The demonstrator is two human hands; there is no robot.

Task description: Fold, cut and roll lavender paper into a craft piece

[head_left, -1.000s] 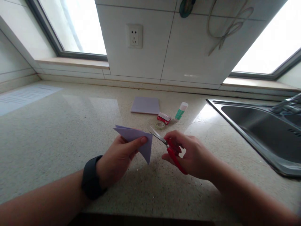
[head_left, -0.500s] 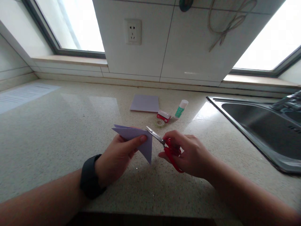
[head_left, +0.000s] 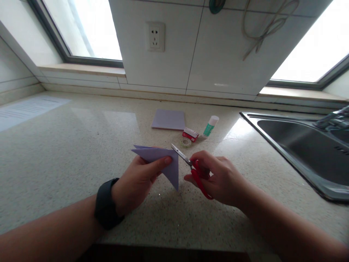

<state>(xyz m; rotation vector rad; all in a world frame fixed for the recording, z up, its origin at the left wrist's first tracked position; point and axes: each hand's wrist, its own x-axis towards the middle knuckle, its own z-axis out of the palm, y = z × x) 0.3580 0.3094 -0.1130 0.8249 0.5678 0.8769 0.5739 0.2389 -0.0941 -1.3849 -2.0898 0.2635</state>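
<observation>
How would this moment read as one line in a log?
left hand: holds folded lilac paper | right hand: holds red scissors, blades at paper edge

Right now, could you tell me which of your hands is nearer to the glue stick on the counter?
The right hand, holding the red scissors, sits just in front of the glue stick. The left hand, holding the folded purple paper, is farther to its left.

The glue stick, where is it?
In the head view, the glue stick stands on the counter, right of the small red box, left of the sink.
</observation>
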